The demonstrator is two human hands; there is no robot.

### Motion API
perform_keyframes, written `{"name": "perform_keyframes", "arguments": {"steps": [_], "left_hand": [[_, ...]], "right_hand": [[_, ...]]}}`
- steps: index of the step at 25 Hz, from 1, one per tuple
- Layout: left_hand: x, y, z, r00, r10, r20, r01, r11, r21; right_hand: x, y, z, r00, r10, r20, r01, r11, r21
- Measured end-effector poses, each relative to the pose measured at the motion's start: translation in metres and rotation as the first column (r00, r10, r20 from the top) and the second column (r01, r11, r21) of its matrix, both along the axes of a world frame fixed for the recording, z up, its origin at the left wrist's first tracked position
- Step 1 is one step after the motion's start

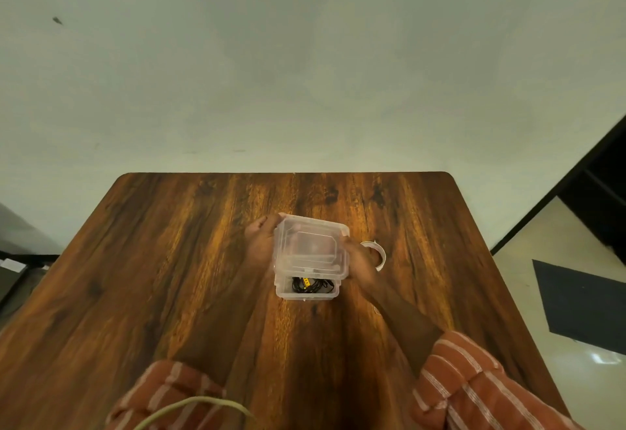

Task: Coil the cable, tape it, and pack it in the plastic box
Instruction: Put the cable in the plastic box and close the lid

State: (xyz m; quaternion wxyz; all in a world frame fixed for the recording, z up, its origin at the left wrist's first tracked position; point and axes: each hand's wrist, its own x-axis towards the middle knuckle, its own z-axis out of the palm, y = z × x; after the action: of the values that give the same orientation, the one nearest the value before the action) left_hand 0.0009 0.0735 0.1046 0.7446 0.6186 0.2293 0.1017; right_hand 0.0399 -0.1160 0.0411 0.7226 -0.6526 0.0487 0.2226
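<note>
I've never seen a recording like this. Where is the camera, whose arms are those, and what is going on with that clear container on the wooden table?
There is no machine here: a person wears a wide-angle camera on their head, so you look down along their own arms. The left hand and right hand hold a clear lid by its sides, above a clear plastic box standing on the wooden table. The lid is not yet seated; the box's near part is still uncovered. Inside lies a coiled black cable with a bit of yellow on it. A roll of tape sits on the table beside the right hand.
</note>
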Motion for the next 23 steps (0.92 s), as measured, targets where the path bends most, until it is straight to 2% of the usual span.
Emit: {"name": "perform_keyframes", "arguments": {"steps": [1,4,6,8,12,14,17,19,20,23], "left_hand": [[0.007,-0.005,-0.002,0.999,-0.026,-0.019,0.026,1.0,0.001],[0.013,-0.018,-0.022,0.993,-0.063,-0.097,0.089,0.952,0.293],[0.013,-0.02,-0.045,0.978,-0.083,-0.194,0.16,0.89,0.427],[0.014,-0.016,-0.07,0.952,-0.008,-0.306,0.183,0.816,0.548],[0.015,-0.004,-0.115,0.878,0.162,-0.449,0.155,0.793,0.589],[0.015,0.001,-0.131,0.86,0.149,-0.488,0.243,0.72,0.649],[0.013,-0.003,-0.127,0.824,0.196,-0.531,0.317,0.617,0.72],[0.008,-0.003,-0.127,0.787,0.213,-0.579,0.388,0.559,0.733],[0.005,0.0,-0.134,0.783,0.197,-0.59,0.389,0.586,0.711],[0.001,0.005,-0.154,0.797,0.113,-0.593,0.245,0.838,0.488]], "right_hand": [[0.004,0.0,0.001,0.998,-0.047,-0.045,0.048,0.999,0.006],[0.015,-0.008,-0.006,0.964,-0.214,-0.157,0.207,0.976,-0.061],[0.019,-0.008,-0.009,0.955,-0.246,-0.166,0.219,0.962,-0.163],[0.023,-0.004,-0.019,0.973,-0.208,-0.103,0.174,0.947,-0.271],[0.023,0.011,-0.055,0.998,-0.068,0.003,0.063,0.895,-0.442],[0.022,0.014,-0.077,0.999,0.01,0.041,0.014,0.826,-0.564],[0.027,0.016,-0.102,0.997,0.002,0.071,0.048,0.716,-0.697],[0.027,0.014,-0.103,0.997,0.008,0.082,0.05,0.734,-0.678],[0.026,0.014,-0.1,0.997,0.014,0.072,0.037,0.751,-0.659],[0.022,0.016,-0.092,0.997,-0.052,-0.051,0.009,0.787,-0.617]]}}
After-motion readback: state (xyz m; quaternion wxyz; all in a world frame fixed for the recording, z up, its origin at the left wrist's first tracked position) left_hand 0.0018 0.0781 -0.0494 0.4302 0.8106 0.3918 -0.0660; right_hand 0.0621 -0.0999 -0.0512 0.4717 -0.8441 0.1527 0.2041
